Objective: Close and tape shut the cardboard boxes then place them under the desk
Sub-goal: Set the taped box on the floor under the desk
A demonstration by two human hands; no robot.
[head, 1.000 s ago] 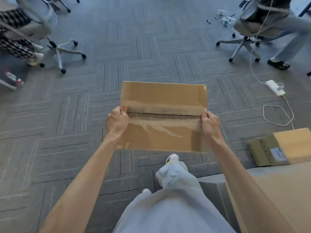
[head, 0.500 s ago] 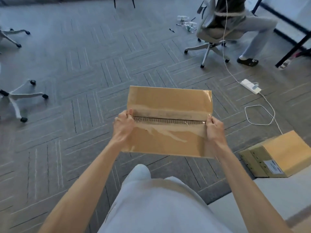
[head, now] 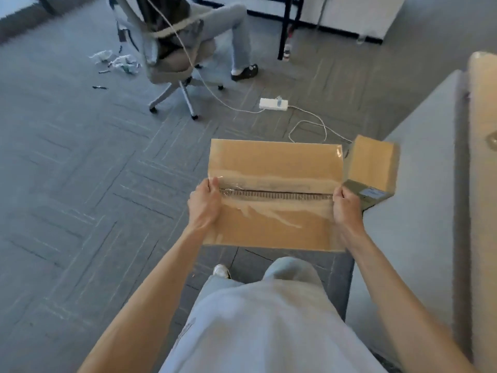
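I hold a flat brown cardboard box (head: 274, 160) in front of me above the carpet, its two top flaps shut and clear tape running along the middle seam. My left hand (head: 204, 204) grips the box's left end at the seam, thumb on top. At the right end of the seam my right hand (head: 347, 208) grips the box the same way. A second, smaller cardboard box (head: 372, 162) with a white label lies on the floor just right of the held box, beside a grey desk edge (head: 419, 184).
A white power strip (head: 273, 103) and its looping cable lie on the carpet beyond the box. A person sits on a wheeled office chair (head: 172, 76) at the back. Plastic scraps (head: 115, 61) litter the floor at the back left. A black desk leg (head: 285, 28) stands far right.
My view has swung to the right while I walk with the box; the small box and grey desk edge now sit close beside it. Both hands keep the same grip.
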